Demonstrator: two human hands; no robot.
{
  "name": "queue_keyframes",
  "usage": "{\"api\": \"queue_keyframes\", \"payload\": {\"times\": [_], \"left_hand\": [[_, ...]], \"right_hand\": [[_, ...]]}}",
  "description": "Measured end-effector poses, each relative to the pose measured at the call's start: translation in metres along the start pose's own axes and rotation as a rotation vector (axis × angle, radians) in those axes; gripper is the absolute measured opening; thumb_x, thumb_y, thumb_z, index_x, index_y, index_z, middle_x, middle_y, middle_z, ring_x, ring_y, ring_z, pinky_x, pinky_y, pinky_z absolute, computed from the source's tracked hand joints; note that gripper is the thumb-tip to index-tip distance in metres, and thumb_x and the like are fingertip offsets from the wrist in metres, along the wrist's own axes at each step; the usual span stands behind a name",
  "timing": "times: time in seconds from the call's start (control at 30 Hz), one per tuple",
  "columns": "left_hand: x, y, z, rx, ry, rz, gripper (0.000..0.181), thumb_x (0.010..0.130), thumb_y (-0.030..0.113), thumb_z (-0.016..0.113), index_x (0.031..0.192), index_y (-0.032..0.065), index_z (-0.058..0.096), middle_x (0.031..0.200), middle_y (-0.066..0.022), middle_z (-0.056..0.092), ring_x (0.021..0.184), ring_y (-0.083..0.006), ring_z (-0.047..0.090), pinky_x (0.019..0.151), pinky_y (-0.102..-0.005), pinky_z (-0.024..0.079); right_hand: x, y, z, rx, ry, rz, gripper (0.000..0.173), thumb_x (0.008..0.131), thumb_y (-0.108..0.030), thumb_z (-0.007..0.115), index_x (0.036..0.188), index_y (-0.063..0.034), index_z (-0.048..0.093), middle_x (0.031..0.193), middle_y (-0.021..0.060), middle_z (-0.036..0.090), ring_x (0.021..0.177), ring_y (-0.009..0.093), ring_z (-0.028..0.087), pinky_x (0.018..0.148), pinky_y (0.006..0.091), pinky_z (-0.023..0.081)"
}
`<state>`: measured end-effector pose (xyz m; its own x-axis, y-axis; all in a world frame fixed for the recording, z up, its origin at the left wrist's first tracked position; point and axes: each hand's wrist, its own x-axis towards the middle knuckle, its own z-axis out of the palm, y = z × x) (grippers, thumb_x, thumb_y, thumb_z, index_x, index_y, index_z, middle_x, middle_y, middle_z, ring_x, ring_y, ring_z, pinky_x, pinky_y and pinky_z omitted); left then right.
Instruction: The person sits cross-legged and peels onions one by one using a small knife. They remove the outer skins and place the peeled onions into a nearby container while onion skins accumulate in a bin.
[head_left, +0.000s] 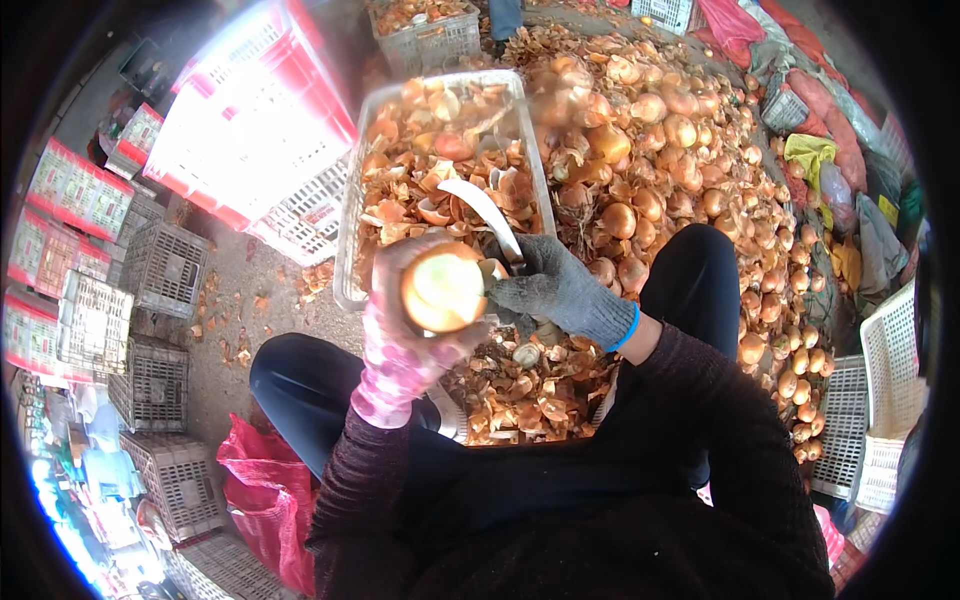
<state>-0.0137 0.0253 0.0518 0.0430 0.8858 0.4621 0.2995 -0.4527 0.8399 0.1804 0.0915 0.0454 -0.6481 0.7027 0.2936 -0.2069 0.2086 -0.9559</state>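
Note:
An onion (444, 289) with a pale, partly peeled face rests in my left hand (390, 330), which wears a pink and white patterned glove. My right hand (551, 289), in a grey knit glove with a blue cuff edge, grips a knife with a curved blade (484, 208). The blade points up and to the left, away from the onion. A bit of onion skin (491, 271) shows between the right fingers and the onion. Beneath both hands lie loose brown onion skins (555, 405) between my legs.
A plastic crate (343, 247) full of skins stands ahead. Right of it spreads a large heap of onions (679, 131). Red and white crates (255, 112) are stacked at the upper left, grey crates (165, 259) further left. A pink mesh sack (266, 502) lies by my left leg.

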Motion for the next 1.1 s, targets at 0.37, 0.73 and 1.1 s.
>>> {"api": "queue_keyframes", "payload": {"times": [0.37,0.73,1.1], "left_hand": [[-0.004,-0.018,-0.01,-0.906,0.199,-0.358,0.061,0.089,0.029,0.068,0.139,-0.0008,0.047,0.134,-0.0113,0.056,0.126,-0.027,0.053,0.111,-0.0488,0.039],[-0.002,0.002,0.005,0.338,0.077,0.059,0.075,0.06,0.0,0.083,0.124,0.0048,0.046,0.12,-0.0155,0.051,0.112,-0.0293,0.058,0.094,-0.0395,0.051],[-0.005,-0.003,0.012,0.146,0.055,0.14,0.075,0.055,0.0,0.085,0.122,0.0056,0.05,0.119,-0.0172,0.052,0.115,-0.0342,0.056,0.094,-0.0432,0.05]], "right_hand": [[0.003,0.004,-0.006,0.242,0.141,0.066,0.026,0.09,-0.016,0.069,0.111,-0.0016,0.062,0.082,0.0062,0.066,0.068,0.013,0.064,0.06,0.0258,0.053],[-0.001,-0.004,-0.002,-0.435,0.091,-0.201,0.046,0.084,-0.026,0.08,0.119,-0.0013,0.062,0.08,0.0036,0.065,0.07,0.014,0.065,0.065,0.0322,0.052],[-0.002,-0.015,-0.002,0.055,0.081,0.079,0.038,0.086,-0.015,0.078,0.114,0.003,0.059,0.078,0.0044,0.066,0.058,0.008,0.061,0.051,0.0224,0.052]]}}
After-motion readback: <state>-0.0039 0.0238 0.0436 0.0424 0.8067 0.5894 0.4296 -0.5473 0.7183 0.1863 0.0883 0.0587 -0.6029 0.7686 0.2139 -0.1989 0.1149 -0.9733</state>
